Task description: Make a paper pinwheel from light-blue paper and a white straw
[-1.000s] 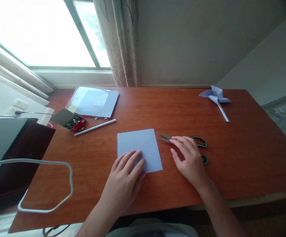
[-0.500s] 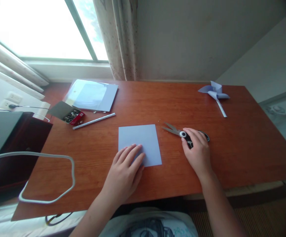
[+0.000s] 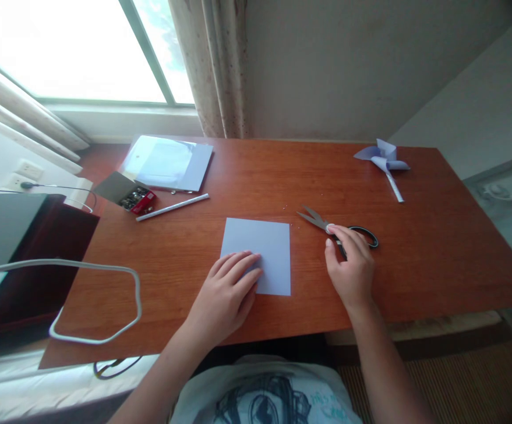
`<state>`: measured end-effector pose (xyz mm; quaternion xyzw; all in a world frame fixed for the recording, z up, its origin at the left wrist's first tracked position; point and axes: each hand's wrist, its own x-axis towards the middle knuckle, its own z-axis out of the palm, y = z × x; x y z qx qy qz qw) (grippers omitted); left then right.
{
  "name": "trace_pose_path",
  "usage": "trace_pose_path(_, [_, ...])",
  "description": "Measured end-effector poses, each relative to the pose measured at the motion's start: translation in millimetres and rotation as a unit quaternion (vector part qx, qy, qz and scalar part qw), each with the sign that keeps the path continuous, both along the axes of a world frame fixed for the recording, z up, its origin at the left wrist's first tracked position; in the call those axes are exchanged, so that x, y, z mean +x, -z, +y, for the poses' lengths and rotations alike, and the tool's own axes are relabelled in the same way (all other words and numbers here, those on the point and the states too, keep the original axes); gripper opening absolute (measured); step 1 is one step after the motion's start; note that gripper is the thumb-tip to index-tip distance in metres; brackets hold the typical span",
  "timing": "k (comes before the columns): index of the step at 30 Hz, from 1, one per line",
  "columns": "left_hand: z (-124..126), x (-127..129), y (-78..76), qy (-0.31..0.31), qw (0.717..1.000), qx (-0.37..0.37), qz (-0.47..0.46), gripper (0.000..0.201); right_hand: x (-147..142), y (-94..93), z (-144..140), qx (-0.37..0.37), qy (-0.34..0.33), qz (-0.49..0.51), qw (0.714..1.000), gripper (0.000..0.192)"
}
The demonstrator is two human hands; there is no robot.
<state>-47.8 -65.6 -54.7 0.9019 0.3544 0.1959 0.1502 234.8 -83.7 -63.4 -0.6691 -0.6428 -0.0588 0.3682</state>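
A square sheet of pale blue-white paper (image 3: 271, 247) lies flat on the wooden table in front of me. My left hand (image 3: 232, 288) rests on its lower left part, fingers stretched out and lying flat. To the right of the sheet lie scissors (image 3: 318, 219) with grey blades parted and pointing left, black handles to the right. My right hand (image 3: 351, 262) is over the near handle, partly hiding it. Its thumb is apart from the fingers, and the index finger reaches the white pivot.
A paper pinwheel (image 3: 386, 162) lies at the back right. Back left are a clear plastic sleeve with paper (image 3: 168, 162), a red open box of small metal pieces (image 3: 139, 199) and a rolled paper stick (image 3: 174, 207). A white cable (image 3: 136, 294) loops over the left edge.
The paper has turned slightly clockwise under my left hand. My right thumb has come away from the scissors, and its grip has loosened. The camera view has shifted a little.
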Motion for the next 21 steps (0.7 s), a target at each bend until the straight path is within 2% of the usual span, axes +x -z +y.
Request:
trace_pose_path(3, [1.3,-0.9,2.0,0.01,1.0,-0.008,-0.006,0.032,-11.3,0.2,-5.2,-0.015,-0.024,0.03,0.999,0.026])
trace_pose_path(8, [1.9,-2.3,3.5,0.035,0.999,-0.005,-0.011,0.043,-34.9,-1.6,-13.1,-0.055,-0.103,0.041,0.992,0.033])
trace_pose_path(12, [0.3,-2.8,1.9,0.051,0.998,-0.017,-0.016,0.047,-46.6,-4.9,-22.8,-0.105,-0.221,0.012,0.969,0.04])
trace_pose_path(15, [-2.0,-3.9,1.5,0.032,0.999,-0.012,-0.031,0.043,-54.6,-8.6,-37.8,-0.166,-0.279,-0.033,0.945,0.053])
trace_pose_path(21, [-2.9,-2.0,0.6,-0.018,1.0,-0.017,-0.019,0.032,-66.1,-14.4,-76.0,-0.251,-0.309,-0.09,0.913,0.067])
